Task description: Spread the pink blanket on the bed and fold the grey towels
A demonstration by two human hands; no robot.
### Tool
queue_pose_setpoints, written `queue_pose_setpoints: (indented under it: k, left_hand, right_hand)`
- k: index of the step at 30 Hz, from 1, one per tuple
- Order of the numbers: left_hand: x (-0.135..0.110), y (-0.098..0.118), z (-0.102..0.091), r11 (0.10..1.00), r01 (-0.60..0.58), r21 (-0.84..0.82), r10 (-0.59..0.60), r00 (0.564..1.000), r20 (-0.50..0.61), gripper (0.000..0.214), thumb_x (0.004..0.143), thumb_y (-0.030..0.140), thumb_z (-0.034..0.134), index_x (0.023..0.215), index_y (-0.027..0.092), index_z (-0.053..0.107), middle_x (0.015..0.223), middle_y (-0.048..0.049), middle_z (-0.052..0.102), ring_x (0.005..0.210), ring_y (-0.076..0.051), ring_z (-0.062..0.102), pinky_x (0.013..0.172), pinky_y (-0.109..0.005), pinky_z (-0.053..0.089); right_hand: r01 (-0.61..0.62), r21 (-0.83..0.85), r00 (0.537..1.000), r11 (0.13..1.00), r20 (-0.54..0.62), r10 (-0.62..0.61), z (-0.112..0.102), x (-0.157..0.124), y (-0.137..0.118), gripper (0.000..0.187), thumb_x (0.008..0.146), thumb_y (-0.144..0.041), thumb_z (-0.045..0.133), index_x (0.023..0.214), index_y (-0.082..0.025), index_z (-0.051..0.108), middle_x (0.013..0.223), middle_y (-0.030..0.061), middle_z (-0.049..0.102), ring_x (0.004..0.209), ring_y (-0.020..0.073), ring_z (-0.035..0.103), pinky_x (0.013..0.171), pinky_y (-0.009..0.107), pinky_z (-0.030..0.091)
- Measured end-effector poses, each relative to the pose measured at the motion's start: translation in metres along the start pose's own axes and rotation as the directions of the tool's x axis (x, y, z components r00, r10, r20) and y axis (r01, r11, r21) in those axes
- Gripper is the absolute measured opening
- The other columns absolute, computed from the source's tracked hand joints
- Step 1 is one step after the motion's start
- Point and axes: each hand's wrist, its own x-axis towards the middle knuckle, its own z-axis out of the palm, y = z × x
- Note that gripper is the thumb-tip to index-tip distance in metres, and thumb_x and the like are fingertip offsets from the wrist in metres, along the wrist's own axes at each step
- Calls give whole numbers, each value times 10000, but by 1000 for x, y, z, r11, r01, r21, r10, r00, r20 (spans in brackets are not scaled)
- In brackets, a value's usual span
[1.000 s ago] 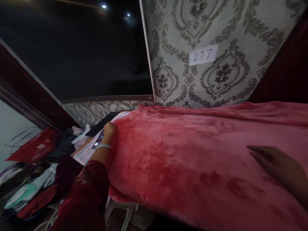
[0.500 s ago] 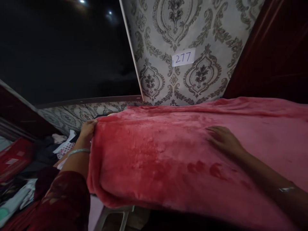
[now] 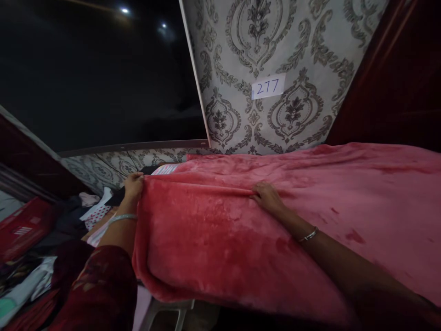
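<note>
A pink fleece blanket (image 3: 213, 239) covers a bed and hangs over its near edge. My left hand (image 3: 132, 187) grips the blanket's far left edge, and a pale bangle circles that wrist below a dark red patterned sleeve (image 3: 96, 289). My right hand (image 3: 268, 197) rests farther along the blanket, its fingers pinching a raised fold that runs across to my left hand. The mattress beneath is hidden.
A damask-patterned headboard (image 3: 262, 59) carries a paper label reading 277 (image 3: 268, 86). Striped cloth (image 3: 165, 169) shows past the blanket's far corner. Clothes (image 3: 93, 211) and a red package (image 3: 24, 227) lie at the left. White plastic chair legs (image 3: 168, 312) stand below.
My right hand has slid left across the blanket towards my left hand, and a fold now runs between them. My left hand still holds the edge.
</note>
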Motion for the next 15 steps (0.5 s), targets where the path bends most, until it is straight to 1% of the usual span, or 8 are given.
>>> queue_pose_setpoints:
  k: [4,6,7,8,9,11,13,15]
  left_hand:
    - [-2,-7,14,974,-22,225,18,1000,16,102,665,97,637,740,165,631,836,-101,654,998,-318,616,903,-450,482]
    - [-14,-4,29,928,-149,342,128,988,83,187,685,108,638,861,156,680,1023,-159,684,1151,-363,579,986,-494,451]
    - [-24,0,40,881,-267,391,215,961,172,224,719,123,626,931,149,694,1093,-176,684,1183,-359,573,1016,-493,441]
    - [-38,5,53,805,-418,422,311,901,302,254,764,146,606,1000,139,699,1142,-186,683,1188,-345,582,1038,-482,436]
    - [-54,10,68,725,-565,394,387,807,446,263,809,167,580,1039,125,700,1149,-188,691,1167,-320,604,1057,-461,432]
    - [-93,23,99,612,-763,209,476,566,673,269,876,232,561,1082,131,701,1167,-163,700,1155,-277,622,1064,-410,445]
    - [-135,36,129,503,-864,-14,557,312,770,343,889,291,599,1190,142,671,1235,-143,682,1191,-263,605,1076,-398,444]
    - [-172,45,151,418,-900,-124,583,161,796,420,874,317,650,1261,155,639,1271,-136,664,1218,-272,585,1075,-410,445]
  right_hand:
    - [29,36,997,999,-71,-26,1,-4,0,108,893,-198,586,835,-183,676,888,82,671,882,229,560,797,340,386]
    - [28,45,997,999,-66,-25,1,-5,1,112,892,-198,585,819,-182,668,861,79,660,856,225,553,779,337,383]
    - [28,47,998,999,-63,-25,2,-5,2,117,894,-202,584,810,-181,663,846,77,653,842,223,550,770,336,383]
    - [29,50,998,998,-63,-26,2,-5,3,123,895,-206,584,801,-182,660,834,75,648,830,221,547,762,335,382]
    - [32,55,997,998,-67,-28,3,-5,3,128,896,-208,585,795,-183,658,827,73,646,823,219,547,758,334,383]
    - [38,74,996,997,-78,-32,4,-3,2,124,893,-205,590,795,-183,663,830,75,653,823,220,553,764,337,392]
    - [35,89,996,995,-84,-28,3,-2,-1,106,886,-193,599,822,-181,682,854,82,670,842,225,568,789,347,410]
    - [24,82,997,996,-80,-17,0,-2,-4,101,881,-184,608,883,-182,709,894,86,687,880,228,588,826,358,430]
